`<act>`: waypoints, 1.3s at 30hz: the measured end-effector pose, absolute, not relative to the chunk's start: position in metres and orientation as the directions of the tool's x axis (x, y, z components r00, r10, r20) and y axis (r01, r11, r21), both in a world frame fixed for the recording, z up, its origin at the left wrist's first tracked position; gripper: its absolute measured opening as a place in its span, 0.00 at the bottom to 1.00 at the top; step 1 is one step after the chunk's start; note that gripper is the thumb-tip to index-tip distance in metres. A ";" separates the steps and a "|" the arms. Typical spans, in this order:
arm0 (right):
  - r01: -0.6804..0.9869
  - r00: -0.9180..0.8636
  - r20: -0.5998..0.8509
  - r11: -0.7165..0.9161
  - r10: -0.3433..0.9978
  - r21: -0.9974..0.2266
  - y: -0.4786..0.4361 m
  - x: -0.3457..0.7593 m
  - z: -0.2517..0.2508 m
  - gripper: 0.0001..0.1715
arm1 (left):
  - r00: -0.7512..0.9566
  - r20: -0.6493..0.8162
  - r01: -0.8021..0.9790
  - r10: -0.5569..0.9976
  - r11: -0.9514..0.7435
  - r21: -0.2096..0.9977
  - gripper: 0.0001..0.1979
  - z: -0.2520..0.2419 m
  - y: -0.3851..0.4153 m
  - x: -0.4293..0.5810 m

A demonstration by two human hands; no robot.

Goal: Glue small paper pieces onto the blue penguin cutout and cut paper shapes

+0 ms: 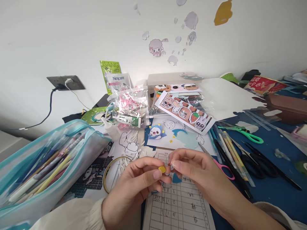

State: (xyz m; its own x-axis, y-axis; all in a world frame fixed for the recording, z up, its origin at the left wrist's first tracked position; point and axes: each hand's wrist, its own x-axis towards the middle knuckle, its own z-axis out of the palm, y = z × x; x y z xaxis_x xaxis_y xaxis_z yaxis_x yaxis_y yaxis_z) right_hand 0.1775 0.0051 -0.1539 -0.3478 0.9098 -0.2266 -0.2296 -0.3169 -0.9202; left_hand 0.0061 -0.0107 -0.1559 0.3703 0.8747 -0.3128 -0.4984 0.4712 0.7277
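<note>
A small yellow paper piece is pinched between the thumb and fingers of my left hand. Close beside it, my right hand has its thumb and forefinger pressed together; something tiny and pale may be between them, but I cannot make it out. Under both hands lies a printed form with handwritten numbers. A blue paper scrap shows below the right fingers. Just beyond is a white sheet bearing a blue character cutout, small yellow bits and a pale blue cloud shape.
A clear pen pouch stands left, beside a tape roll and a glue bottle. Rightward lie pink-handled scissors, green scissors, black scissors and several pens. A character strip rests on plastic bags at the back.
</note>
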 end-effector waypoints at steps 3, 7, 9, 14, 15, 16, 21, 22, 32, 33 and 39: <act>-0.229 -0.345 -0.228 -0.317 0.910 -0.920 0.004 0.178 -0.154 0.12 | 0.355 -0.308 -0.487 0.883 0.456 0.745 0.08 -0.155 -0.011 0.007; -0.224 -0.344 -0.234 -0.321 0.909 -0.920 0.005 0.177 -0.154 0.12 | 0.334 -0.313 -0.463 0.889 0.444 0.767 0.09 -0.153 -0.011 0.008; -0.217 -0.348 -0.236 -0.323 0.907 -0.921 0.005 0.176 -0.154 0.12 | 0.318 -0.314 -0.450 0.895 0.434 0.781 0.10 -0.153 -0.010 0.008; -0.205 -0.331 -0.217 -0.294 0.918 -0.933 0.004 0.176 -0.152 0.11 | 0.261 -0.307 -0.402 0.915 0.392 0.827 0.11 -0.154 -0.009 0.008; -0.203 -0.328 -0.213 -0.289 0.920 -0.935 0.004 0.177 -0.153 0.11 | 0.257 -0.310 -0.387 0.915 0.391 0.835 0.11 -0.155 -0.009 0.008; -0.203 -0.327 -0.211 -0.286 0.921 -0.936 0.003 0.177 -0.153 0.11 | 0.253 -0.316 -0.372 0.914 0.393 0.841 0.11 -0.157 -0.008 0.008; -0.190 -0.359 -0.142 -0.222 0.922 -0.956 0.002 0.178 -0.157 0.08 | 0.210 -0.353 -0.314 0.912 0.405 0.859 0.12 -0.161 -0.007 0.007; -0.176 -0.362 -0.123 -0.198 0.924 -0.964 0.001 0.177 -0.157 0.07 | 0.197 -0.359 -0.306 0.912 0.405 0.861 0.12 -0.161 -0.007 0.007; 0.195 -0.262 0.138 0.192 0.955 -0.962 -0.003 0.171 -0.152 0.08 | 0.180 -0.342 -0.291 0.922 0.382 0.877 0.11 -0.157 -0.008 0.009; 0.209 -0.263 0.143 0.201 0.954 -0.957 -0.003 0.171 -0.152 0.08 | 0.181 -0.337 -0.291 0.924 0.378 0.879 0.11 -0.156 -0.008 0.009; 0.272 -0.240 0.153 0.217 0.959 -0.937 -0.004 0.172 -0.152 0.07 | 0.185 -0.320 -0.293 0.929 0.363 0.885 0.08 -0.155 -0.009 0.010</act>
State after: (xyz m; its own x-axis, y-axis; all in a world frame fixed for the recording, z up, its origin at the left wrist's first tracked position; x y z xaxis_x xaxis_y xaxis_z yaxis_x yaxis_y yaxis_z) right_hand 0.1715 -0.0040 -0.1518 -0.2396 0.9588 0.1527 0.2723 0.2173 -0.9373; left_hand 0.0100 -0.0085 -0.1550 0.1852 0.9292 -0.3197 -0.2933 0.3628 0.8845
